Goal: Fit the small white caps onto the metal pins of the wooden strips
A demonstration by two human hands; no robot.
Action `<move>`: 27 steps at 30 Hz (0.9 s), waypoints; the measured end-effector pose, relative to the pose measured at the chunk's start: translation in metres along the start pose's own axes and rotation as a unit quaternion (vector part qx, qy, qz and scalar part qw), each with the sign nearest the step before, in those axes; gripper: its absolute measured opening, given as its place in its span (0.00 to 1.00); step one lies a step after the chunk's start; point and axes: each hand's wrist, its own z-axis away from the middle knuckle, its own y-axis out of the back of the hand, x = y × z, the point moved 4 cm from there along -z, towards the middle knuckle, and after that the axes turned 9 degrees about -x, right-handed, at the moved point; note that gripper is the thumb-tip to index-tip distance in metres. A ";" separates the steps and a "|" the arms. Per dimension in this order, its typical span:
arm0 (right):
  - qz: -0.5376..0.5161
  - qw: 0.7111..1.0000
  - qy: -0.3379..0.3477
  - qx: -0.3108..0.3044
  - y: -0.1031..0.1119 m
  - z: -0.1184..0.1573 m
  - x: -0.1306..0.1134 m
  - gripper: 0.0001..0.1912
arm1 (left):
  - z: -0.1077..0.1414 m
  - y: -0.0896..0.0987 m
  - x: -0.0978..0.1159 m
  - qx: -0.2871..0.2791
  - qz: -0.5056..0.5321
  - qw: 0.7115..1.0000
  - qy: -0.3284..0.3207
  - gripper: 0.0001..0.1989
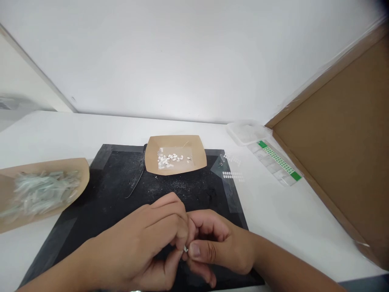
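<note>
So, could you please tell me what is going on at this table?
A person's left hand and right hand meet above a black mat, pinching a small pale piece mostly hidden by the fingers. Beyond them, a brown tray holds small white pieces. At the left, a second brown tray holds a pile of pale greenish strips.

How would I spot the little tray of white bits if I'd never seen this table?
Find the black mat on the white table. At its far edge, beyond the left hand and right hand, sits a tan tray. It holds scattered tiny white pieces, while the other tan tray, off to the left, is heaped with pale greenish strips.
</note>
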 end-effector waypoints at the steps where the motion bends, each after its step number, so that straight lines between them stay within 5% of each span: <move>1: -0.002 1.000 0.006 0.002 0.000 0.000 0.000 0.21 | 0.000 0.001 0.000 0.006 0.006 1.000 -0.003 0.15; 27: 0.018 0.999 0.012 0.032 0.002 -0.004 -0.004 0.18 | 0.005 0.004 -0.003 0.111 -0.007 0.994 0.024 0.14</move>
